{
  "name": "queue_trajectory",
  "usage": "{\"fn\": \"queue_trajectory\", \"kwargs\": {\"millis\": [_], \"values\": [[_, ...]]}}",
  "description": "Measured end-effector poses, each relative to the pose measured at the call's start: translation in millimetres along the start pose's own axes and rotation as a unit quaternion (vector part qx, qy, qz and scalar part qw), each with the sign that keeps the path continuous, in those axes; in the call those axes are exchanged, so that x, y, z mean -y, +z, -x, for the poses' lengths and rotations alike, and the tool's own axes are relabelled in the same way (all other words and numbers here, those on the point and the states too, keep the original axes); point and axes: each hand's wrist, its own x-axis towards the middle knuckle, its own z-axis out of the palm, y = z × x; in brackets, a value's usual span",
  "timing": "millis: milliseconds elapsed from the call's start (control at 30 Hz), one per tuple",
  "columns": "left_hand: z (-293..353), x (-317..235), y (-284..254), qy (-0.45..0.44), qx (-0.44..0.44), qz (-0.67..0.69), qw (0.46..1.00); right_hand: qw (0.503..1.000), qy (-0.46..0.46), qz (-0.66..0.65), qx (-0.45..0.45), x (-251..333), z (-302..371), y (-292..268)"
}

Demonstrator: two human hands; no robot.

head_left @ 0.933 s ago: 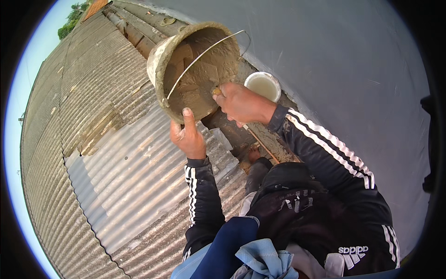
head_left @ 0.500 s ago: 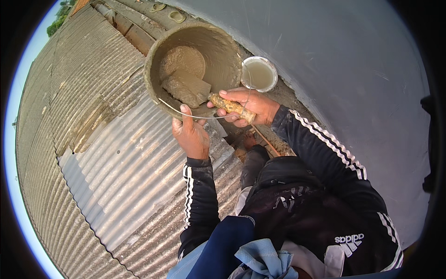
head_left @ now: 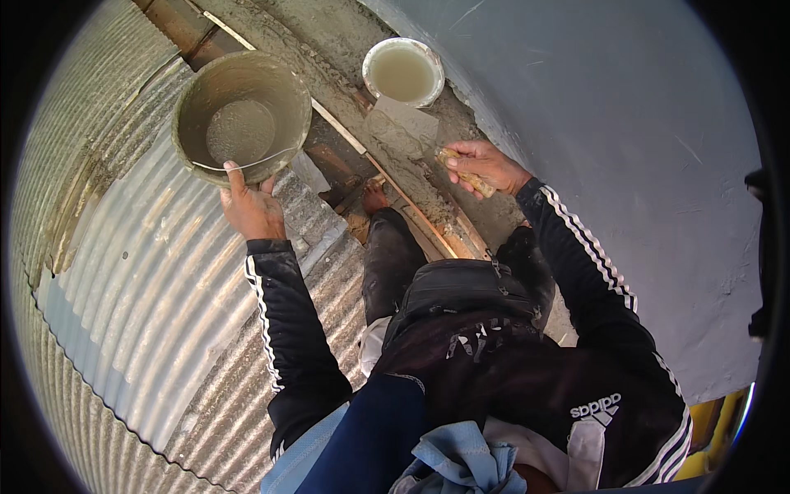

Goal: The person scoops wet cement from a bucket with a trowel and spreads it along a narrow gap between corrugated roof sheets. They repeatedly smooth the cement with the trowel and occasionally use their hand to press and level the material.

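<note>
On the tin roof [head_left: 140, 329], I see my left hand [head_left: 251, 210] holding a round bucket [head_left: 241, 115] by its near rim. My fingers are closed tight on the rim, with the thumb up over the edge by the thin wire handle. The bucket sits upright, up and to the left, above the wavy metal sheets. It is grey with wet cement, and a little cement lies at the bottom.

My right hand [head_left: 484, 165] is closed around the wooden handle of a trowel [head_left: 403, 132]. The flat blade points up and to the left, away from my hand. Grey cement is smeared on the blade. The blade lies on the cement strip [head_left: 428, 198] that runs along the foot of the grey wall [head_left: 617, 123].

Just above the blade stands a small white bowl [head_left: 403, 72] with cloudy water in it. It is near the wall, and the blade tip is just beside it.

The bucket and the trowel are well apart, with brown pipes [head_left: 329, 156] between them. My bare foot [head_left: 374, 198] rests near the strip, below the trowel. Both sleeves are black with white stripes.
</note>
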Motion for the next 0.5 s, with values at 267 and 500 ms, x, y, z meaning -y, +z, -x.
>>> {"fn": "queue_trajectory", "kwargs": {"millis": [267, 500], "values": [[3.4, 34.0, -70.3, -0.025, 0.003, -0.041, 0.999, 0.902, 0.095, 0.36, -0.22, -179.0, -149.1, 46.6], [16.3, 56.7, -98.4, -0.088, -0.01, -0.107, 0.99, 0.901, 0.139, 0.323, -0.252, -212.2, -146.7, 35.6]]}}
